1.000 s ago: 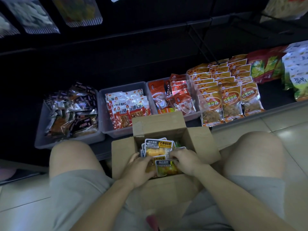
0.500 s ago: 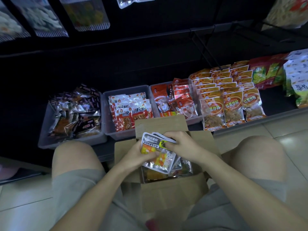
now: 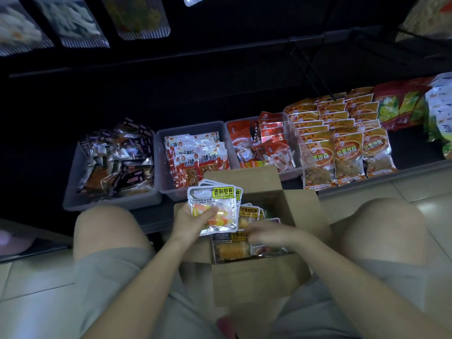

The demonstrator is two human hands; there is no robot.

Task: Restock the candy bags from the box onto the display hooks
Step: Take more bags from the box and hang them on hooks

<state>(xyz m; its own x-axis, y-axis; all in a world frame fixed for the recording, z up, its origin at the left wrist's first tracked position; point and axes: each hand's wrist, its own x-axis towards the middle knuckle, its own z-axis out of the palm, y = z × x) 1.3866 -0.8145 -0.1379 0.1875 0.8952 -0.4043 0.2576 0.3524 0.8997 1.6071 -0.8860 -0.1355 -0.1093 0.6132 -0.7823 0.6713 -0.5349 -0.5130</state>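
Observation:
An open cardboard box [image 3: 256, 277] sits on the floor between my knees, holding several candy bags [image 3: 232, 250] with yellow labels. My left hand [image 3: 190, 216] grips a small stack of silver candy bags [image 3: 215, 206] with colourful sweets, lifted above the box's left edge. Inside the box, my right hand [image 3: 266, 232] lies on the bags, its fingers curled over one; whether it holds that bag is unclear. Bags hang from display hooks [image 3: 137, 18] at the top left.
Three grey bins [image 3: 73, 204] of snack packets line the low shelf behind the box. Orange packets [image 3: 347, 152] and green-red bags [image 3: 401, 106] lie to the right. Black hook rods [image 3: 308, 67] stick out from the dark back panel. Tiled floor [image 3: 428, 192] is at right.
My left hand now holds the lifted stack alone, further left. My right hand has let go of it and dropped back into the box.

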